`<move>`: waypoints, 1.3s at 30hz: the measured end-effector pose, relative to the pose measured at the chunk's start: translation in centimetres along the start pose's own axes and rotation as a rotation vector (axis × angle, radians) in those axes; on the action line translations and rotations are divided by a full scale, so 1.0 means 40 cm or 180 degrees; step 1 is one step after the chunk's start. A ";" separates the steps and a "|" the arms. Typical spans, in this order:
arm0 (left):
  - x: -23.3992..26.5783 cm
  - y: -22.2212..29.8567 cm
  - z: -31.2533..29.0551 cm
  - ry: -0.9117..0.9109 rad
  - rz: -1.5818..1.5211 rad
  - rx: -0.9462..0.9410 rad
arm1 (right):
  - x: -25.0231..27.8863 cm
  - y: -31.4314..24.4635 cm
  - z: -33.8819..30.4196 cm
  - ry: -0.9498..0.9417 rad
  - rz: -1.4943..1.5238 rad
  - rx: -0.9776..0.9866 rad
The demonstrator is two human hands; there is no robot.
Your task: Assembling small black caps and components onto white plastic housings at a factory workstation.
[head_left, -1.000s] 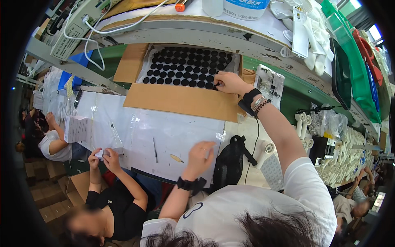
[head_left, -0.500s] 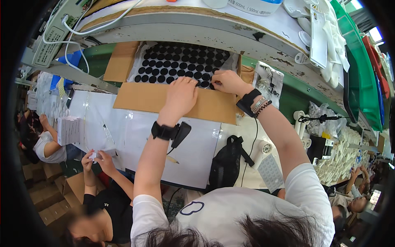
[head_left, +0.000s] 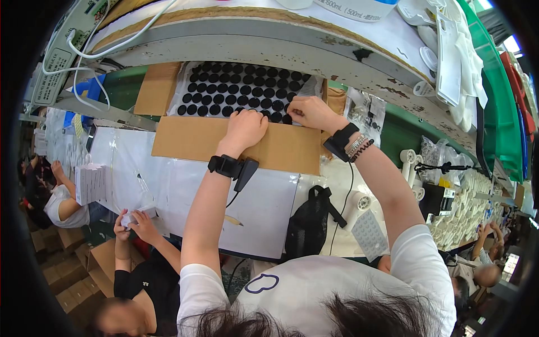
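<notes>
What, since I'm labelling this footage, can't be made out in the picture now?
Head view: the left hand's fingertips, and anything in its grip, are hidden by the hand itself.
Head view: whether the right hand's grip holds one of the black discs is too small to tell.
Head view: the blue-and-white container is cut off by the upper edge.
Head view: the co-worker's hands partly cover a white piece.
</notes>
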State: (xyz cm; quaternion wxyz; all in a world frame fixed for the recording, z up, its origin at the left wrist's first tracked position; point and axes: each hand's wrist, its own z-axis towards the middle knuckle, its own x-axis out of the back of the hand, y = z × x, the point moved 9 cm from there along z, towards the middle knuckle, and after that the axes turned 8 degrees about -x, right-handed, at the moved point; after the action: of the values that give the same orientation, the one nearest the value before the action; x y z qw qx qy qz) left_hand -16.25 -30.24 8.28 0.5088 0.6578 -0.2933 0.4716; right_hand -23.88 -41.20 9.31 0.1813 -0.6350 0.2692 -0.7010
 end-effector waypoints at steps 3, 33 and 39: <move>-0.002 -0.001 -0.001 -0.0037 -0.0023 0.0012 | -0.005 0.002 0.002 -0.0123 -0.0041 -0.0084; 0.013 0.009 -0.033 0.0458 0.0154 -0.0161 | 0.153 0.081 -0.092 0.0007 -0.0494 -0.0909; 0.017 0.019 -0.026 0.0476 0.0104 -0.0207 | 0.167 0.209 -0.169 0.0490 -0.0086 -0.1091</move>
State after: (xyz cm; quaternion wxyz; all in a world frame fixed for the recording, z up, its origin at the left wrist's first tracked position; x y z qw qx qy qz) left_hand -16.99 -29.43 9.23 0.5427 0.5989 -0.2804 0.5179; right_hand -32.14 -50.78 9.18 0.0399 -0.6047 0.3891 -0.6938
